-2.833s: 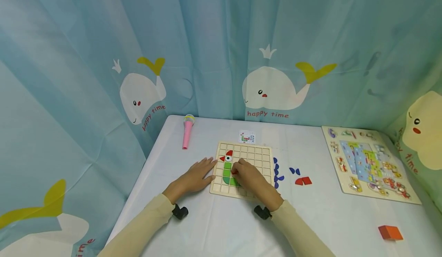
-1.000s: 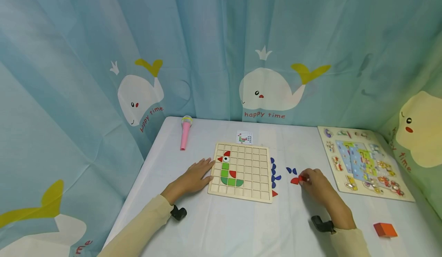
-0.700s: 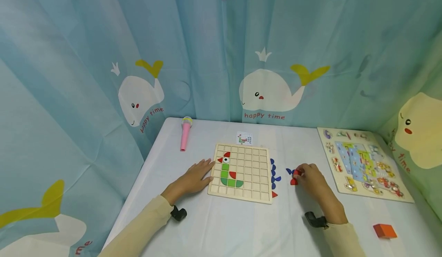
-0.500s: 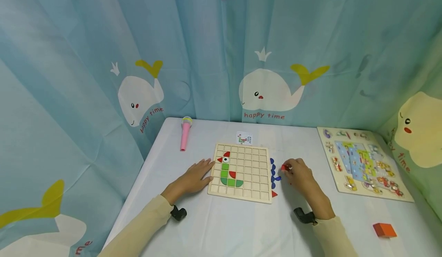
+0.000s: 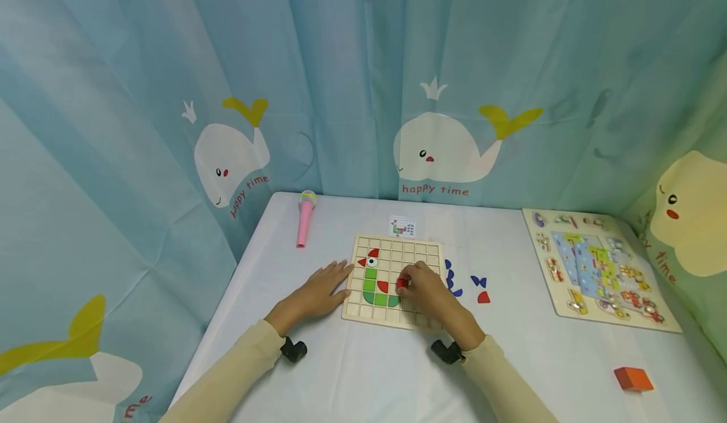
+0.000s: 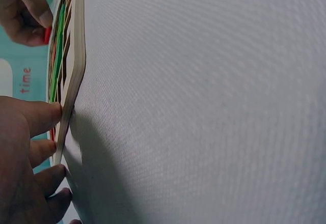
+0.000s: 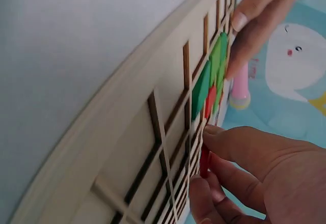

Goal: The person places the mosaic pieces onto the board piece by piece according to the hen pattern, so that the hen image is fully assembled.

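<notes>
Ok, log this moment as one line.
left hand: touching grid board edge | right hand: pinching red piece over grid board | picture card: beyond grid board

The right grip (image 5: pixel 430 293) has brought a red square (image 5: pixel 402 283) across to the grid board (image 5: pixel 402 254).

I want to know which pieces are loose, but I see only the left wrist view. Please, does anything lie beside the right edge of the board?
Observer: Yes, in the head view, blue pieces lie along it.
Operator: Thank you. And farther to the right, is any red piece there?
Observer: Yes, one red piece lies there, on the person's side of two blue ones.
Operator: What lies just beyond the far edge of the board?
Observer: A small picture card.
</notes>
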Available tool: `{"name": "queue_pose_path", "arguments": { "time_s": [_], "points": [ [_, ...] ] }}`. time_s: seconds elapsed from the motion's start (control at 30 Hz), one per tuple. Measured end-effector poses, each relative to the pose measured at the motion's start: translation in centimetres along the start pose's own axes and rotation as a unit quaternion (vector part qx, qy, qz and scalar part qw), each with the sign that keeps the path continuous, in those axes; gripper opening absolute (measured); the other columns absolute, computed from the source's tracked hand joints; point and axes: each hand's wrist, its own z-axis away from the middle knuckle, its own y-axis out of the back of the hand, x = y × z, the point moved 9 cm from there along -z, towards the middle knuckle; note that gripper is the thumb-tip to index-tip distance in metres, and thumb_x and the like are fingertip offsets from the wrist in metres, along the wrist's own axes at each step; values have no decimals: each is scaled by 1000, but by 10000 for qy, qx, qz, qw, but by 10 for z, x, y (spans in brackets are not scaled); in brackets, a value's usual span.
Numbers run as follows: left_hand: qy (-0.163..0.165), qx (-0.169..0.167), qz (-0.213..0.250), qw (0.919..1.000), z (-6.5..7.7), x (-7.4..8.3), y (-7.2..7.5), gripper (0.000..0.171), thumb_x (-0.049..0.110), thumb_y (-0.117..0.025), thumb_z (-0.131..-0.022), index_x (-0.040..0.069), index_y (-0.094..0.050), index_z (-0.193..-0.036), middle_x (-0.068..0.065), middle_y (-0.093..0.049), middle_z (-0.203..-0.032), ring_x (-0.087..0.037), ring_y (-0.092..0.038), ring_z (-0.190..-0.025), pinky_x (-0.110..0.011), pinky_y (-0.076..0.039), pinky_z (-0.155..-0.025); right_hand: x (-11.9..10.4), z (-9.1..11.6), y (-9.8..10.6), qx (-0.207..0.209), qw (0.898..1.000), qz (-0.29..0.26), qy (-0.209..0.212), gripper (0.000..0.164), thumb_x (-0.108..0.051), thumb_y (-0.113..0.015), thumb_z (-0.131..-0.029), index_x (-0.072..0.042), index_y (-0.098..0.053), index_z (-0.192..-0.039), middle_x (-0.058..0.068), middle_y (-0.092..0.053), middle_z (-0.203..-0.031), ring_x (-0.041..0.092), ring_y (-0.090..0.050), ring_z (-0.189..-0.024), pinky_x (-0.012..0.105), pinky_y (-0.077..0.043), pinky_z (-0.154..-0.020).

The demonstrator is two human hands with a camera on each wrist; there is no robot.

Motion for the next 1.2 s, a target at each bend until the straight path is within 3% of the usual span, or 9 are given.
{"name": "queue_pose_path", "arguments": {
  "time_s": [0.3,0.73,0.93,1.2],
  "points": [
    [15,14,16,10000,0,-1,2,66,40,-51,-111,19,-29,-169,-6,-26,-175,-30,-18,-164,-54,-18,-132,-13,-5,-9,-113,9997,-70,189,18,-2,-79,-92,1,-72,-109,9,-62,-100,20,-61,-88,38,-58,-81],
    [36,1,18,10000,-1,-1,1,66,41,-51,-111,19,-29,-169,-6,-26,-175,-29,-18,-164,-54,-18,-132,-19,-3,-11,-159,9995,-126,244,9,2,-74,-95,-4,-72,-101,5,-63,-97,17,-59,-88,37,-58,-83],
    [53,16,-39,10000,-1,-2,0,66,41,-51,-111,19,-29,-169,-6,-26,-175,-29,-18,-164,-54,-18,-132,-22,-3,-10,-104,9989,40,457,7,3,-75,-94,-2,-75,-98,6,-64,-99,19,-59,-90,39,-58,-86],
    [63,26,-29,10000,-1,-1,1,66,41,-51,-111,19,-28,-169,-6,-25,-175,-28,-17,-164,-54,-18,-132,-1,11,6,15,9989,282,377,12,-4,-77,-95,-6,-76,-106,9,-63,-108,23,-62,-98,43,-59,-91]
  ]
}}
